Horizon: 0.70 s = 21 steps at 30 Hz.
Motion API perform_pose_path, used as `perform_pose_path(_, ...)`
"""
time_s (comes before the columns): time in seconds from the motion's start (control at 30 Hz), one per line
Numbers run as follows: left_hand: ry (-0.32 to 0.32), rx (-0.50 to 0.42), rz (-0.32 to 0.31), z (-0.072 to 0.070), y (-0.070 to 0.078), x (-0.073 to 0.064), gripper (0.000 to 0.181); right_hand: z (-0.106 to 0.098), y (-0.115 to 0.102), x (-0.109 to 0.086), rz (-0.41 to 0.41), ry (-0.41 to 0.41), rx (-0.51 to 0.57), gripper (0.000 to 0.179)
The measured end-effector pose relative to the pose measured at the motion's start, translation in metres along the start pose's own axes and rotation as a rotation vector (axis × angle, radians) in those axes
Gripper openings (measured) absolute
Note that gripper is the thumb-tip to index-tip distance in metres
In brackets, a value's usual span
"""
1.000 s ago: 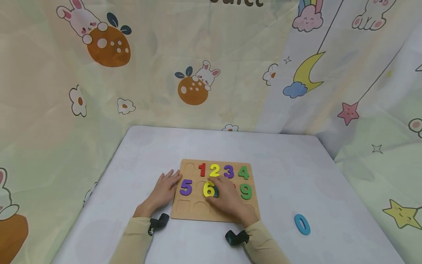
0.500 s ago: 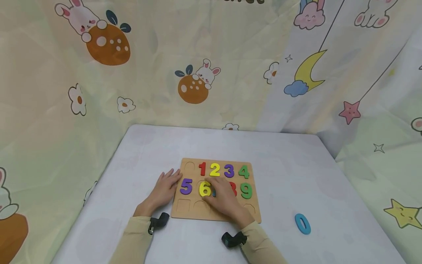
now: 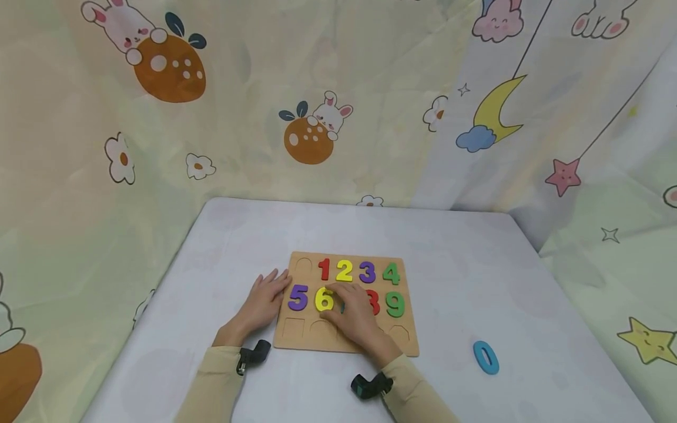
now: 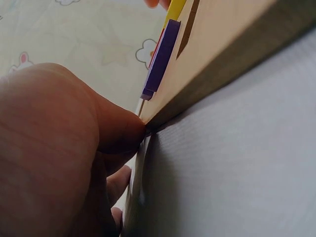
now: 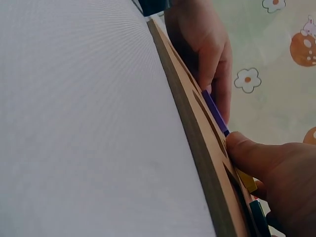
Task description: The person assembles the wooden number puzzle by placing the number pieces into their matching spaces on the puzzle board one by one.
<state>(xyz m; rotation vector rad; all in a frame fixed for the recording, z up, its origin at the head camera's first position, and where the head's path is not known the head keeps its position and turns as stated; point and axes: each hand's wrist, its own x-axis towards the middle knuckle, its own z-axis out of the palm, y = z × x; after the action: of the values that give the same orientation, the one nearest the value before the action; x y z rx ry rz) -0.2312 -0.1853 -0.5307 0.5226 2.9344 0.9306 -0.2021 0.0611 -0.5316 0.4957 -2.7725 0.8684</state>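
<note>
A wooden number board (image 3: 317,345) lies on the table. My right hand (image 3: 355,314) reaches over its middle row and pinches the yellow number 6 (image 3: 324,299) between thumb and index finger. In the right wrist view, the thumb (image 5: 242,145) presses at the edge of that yellow piece (image 5: 247,180). Under the right palm, a teal piece (image 3: 342,307) is mostly hidden. My left hand (image 3: 266,299) rests on the table at the board's left side, fingers extended. In the left wrist view, its thumb (image 4: 121,126) touches the board's corner, close to the purple 5 (image 4: 163,61).
A blue number 0 (image 3: 486,357) lies on the table right of the board. The top row holds a red 1 (image 3: 324,269), yellow 2, purple 3 and green 4. A red 8 (image 3: 374,302) and green 9 (image 3: 395,304) sit right of my hand. Bare recesses line the bottom row.
My right hand has shifted left with the yellow 6, away from the teal piece toward the purple 5, uncovering more of the red 8. The left hand stays in place.
</note>
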Motion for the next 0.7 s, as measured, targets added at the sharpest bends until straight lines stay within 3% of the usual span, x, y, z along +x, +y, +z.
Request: perform_pose_path(0.7,0.011,0.011,0.008,-0.0003,0.0003,0.0003,0.042,0.0014,0.0024,-0.0013,-0.028,0.021,0.055,0.045)
